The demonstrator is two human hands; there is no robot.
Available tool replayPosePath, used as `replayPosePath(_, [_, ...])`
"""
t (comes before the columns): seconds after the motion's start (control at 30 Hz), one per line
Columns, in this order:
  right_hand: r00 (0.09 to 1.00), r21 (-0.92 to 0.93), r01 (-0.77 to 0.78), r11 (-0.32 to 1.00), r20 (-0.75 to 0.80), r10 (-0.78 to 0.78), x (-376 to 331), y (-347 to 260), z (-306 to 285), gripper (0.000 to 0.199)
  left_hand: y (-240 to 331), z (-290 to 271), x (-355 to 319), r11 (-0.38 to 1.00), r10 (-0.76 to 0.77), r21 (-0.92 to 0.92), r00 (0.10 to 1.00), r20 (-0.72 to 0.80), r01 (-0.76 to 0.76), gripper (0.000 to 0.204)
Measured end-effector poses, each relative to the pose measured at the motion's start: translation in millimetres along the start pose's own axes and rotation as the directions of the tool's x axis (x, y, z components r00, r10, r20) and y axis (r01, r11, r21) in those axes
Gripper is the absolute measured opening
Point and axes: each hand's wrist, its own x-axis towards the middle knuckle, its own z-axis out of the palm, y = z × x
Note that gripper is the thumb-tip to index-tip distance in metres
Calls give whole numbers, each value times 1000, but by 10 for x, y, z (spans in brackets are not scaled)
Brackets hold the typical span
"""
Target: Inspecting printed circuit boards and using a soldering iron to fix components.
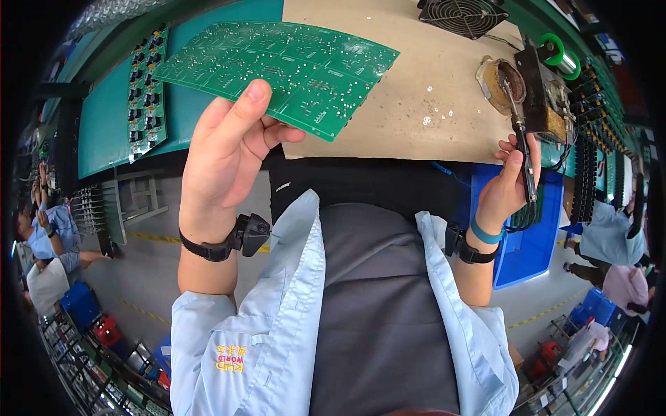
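My left hand (225,156) pinches the near edge of a large green circuit board panel (284,66), thumb on top, holding it flat above the bench with its solder side up. My right hand (510,184) grips the dark handle of a soldering iron (522,135). The iron's tip points away from me toward a round brown tip-cleaning holder (498,83). Both wrists wear black straps, and the left one carries a small black device (251,232).
A tan bench top (416,90) lies under the board, with a teal mat (104,125) to its left carrying a populated green board (146,93). A black fan (463,15), a green solder spool (555,52), racks of boards and a blue bin (534,243) stand right. Other people sit at both sides.
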Motion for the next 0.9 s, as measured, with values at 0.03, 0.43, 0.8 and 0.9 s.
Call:
replayPosePath(0.03, [1000, -1, -3, 1000, 2, 3, -8, -5, -4, 38, -2, 14, 5, 1000, 3, -10, 1000, -15, -3, 37])
replayPosePath(0.43, [999, 31, -24, 999, 47, 22, -54, -74, -68, 40, -57, 40, 10, 998, 61, -29, 995, -80, -64, 36])
replayPosePath(0.8, [998, 4, -23, 1000, 57, 23, -83, -76, -93, 39, -13, 4, -26, 993, 58, -102, 996, -65, -64, 40])
replayPosePath(0.9, [999, -8, -28, 1000, 43, 29, -93, -93, -86, 38, -5, 0, -34, 994, 62, -91, 996, -65, -68, 43])
